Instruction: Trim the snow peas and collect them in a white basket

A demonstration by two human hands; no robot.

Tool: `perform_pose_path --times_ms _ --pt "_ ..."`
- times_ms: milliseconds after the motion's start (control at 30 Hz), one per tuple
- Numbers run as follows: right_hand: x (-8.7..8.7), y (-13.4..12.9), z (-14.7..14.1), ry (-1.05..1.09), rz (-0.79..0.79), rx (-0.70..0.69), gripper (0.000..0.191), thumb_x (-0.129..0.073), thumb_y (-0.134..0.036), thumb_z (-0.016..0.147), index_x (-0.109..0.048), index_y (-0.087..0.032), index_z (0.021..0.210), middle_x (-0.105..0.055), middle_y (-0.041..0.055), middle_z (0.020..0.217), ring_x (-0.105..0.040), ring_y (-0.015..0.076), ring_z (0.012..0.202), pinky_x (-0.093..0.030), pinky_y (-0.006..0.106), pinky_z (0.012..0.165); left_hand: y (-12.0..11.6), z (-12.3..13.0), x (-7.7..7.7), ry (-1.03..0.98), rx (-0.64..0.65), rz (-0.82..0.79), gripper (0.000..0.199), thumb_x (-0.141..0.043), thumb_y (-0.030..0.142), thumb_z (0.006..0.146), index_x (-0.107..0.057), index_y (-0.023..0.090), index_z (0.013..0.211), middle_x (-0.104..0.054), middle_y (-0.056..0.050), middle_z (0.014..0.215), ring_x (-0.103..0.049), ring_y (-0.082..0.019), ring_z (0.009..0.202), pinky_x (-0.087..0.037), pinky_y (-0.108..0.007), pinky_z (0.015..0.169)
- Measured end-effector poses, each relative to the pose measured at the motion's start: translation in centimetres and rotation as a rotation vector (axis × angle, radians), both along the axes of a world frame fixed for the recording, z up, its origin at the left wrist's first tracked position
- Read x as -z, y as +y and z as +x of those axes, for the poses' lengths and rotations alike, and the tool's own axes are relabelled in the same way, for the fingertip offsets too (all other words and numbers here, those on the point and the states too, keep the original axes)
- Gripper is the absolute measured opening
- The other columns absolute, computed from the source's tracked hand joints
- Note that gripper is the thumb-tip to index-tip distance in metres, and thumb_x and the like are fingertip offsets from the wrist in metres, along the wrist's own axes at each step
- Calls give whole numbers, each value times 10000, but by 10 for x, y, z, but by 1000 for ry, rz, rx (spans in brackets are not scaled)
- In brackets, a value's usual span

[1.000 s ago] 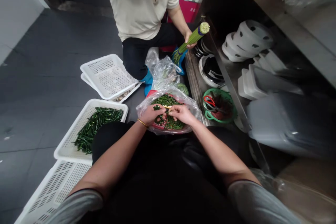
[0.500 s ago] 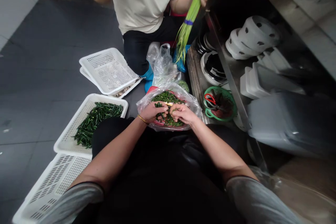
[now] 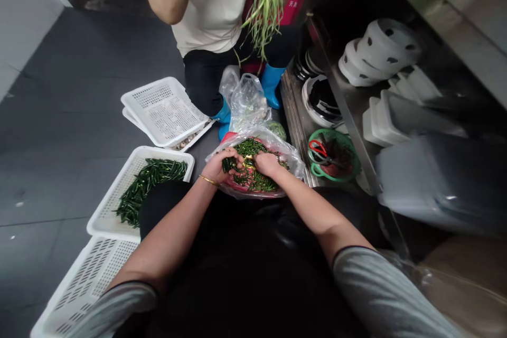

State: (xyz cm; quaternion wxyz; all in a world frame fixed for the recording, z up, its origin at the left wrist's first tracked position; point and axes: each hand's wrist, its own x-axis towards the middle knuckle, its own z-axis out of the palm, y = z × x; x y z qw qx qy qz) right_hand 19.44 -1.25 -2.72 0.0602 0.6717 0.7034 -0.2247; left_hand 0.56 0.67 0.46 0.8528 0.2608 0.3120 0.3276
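Note:
My left hand [image 3: 222, 165], with a bracelet at the wrist, is curled around several dark green chili peppers [image 3: 229, 164]. It is over the left side of a clear plastic bag [image 3: 295, 157] with red beneath, holding a heap of small green pieces [image 3: 261, 182]. Over that heap, my right hand [image 3: 268, 163] is closed with its fingertips turned down; what they pinch is hidden. Between the hands shows something small and yellow [image 3: 249, 161]. To my left, a white perforated basket [image 3: 103, 216] holds a pile of green chilies [image 3: 152, 187].
An empty white basket [image 3: 95, 274] lies near left; stacked baskets [image 3: 162, 111] lie farther off. A co-worker in blue boots [image 3: 271, 84] sits opposite, with a bunch of long green stalks [image 3: 267, 5]. On the right are a green colander [image 3: 317, 169] with red-handled scissors [image 3: 318, 148], and a metal shelf.
My right hand has moved down onto the heap, away from my left hand, which shifted slightly left with its chilies. The co-worker's green bunch has swung upright and to the left.

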Motion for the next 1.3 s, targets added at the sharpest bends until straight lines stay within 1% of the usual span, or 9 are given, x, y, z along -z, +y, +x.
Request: perform_pose_path --times_ms 100,233,400,500,633,800,900,1100,1300 --pt "-4 2 4 43 17 7 167 -571 -157 801 -668 -107 928 -655 162 1024 -643 242 898 -472 300 769 -3 2 4 127 25 46 274 -742 292 614 -520 137 662 -625 -27 618 -541 -96 463 -244 -138 300" --pt "-27 -1 8 180 20 -14 142 -535 -220 845 -646 -149 899 -688 30 860 -637 133 771 -461 199 678 -7 10 12 312 39 109 324 -795 314 586 -584 140 759 -593 5 558 -536 -87 435 -268 -141 318" --pt "-40 5 16 363 1 -36 256 -437 -309 930 -623 -150 1007 -681 10 791 -623 107 645 -462 193 592 -7 18 13 289 -63 134 362 -795 357 594 -567 153 788 -571 24 538 -522 -78 422 -270 -141 322" --pt "-33 3 31 174 3 30 259 -446 -246 922 -617 -120 1071 -678 103 946 -649 181 789 -496 285 712 -3 14 10 213 -96 56 368 -784 383 596 -533 151 731 -551 24 517 -497 -71 396 -223 -143 306" --pt "-22 -31 29 24 -24 -15 389 -639 -152 767 -613 -117 1154 -549 210 1243 -557 324 1087 -440 421 901 0 6 5 157 -80 22 337 -728 395 638 -497 150 653 -544 8 504 -477 -71 377 -197 -152 298" --pt "-23 -67 19 25 -118 -163 394 -690 -225 745 -646 -232 1137 -597 96 1218 -565 248 1098 -427 315 935 2 4 -1 100 -73 -31 257 -697 268 582 -475 159 655 -578 4 539 -505 -87 417 -221 -144 305" --pt "-26 -50 33 9 -110 -146 271 -596 -252 838 -655 -252 1103 -654 52 1105 -608 188 1014 -439 248 887 1 5 -2 93 -35 -8 275 -709 244 553 -471 156 657 -577 10 543 -505 -83 423 -240 -135 313" --pt "-12 1 47 -139 -6 94 294 -510 -161 852 -623 -92 1115 -590 212 1178 -614 262 1011 -454 306 833 0 6 0 116 11 103 331 -741 345 638 -474 150 643 -531 30 538 -470 -56 404 -207 -132 303" --pt "-12 -13 45 -16 -70 70 114 -648 -242 744 -673 -155 814 -684 105 905 -633 213 848 -449 258 725 0 3 3 107 7 98 330 -742 341 656 -470 156 629 -517 32 529 -460 -55 395 -186 -140 304"
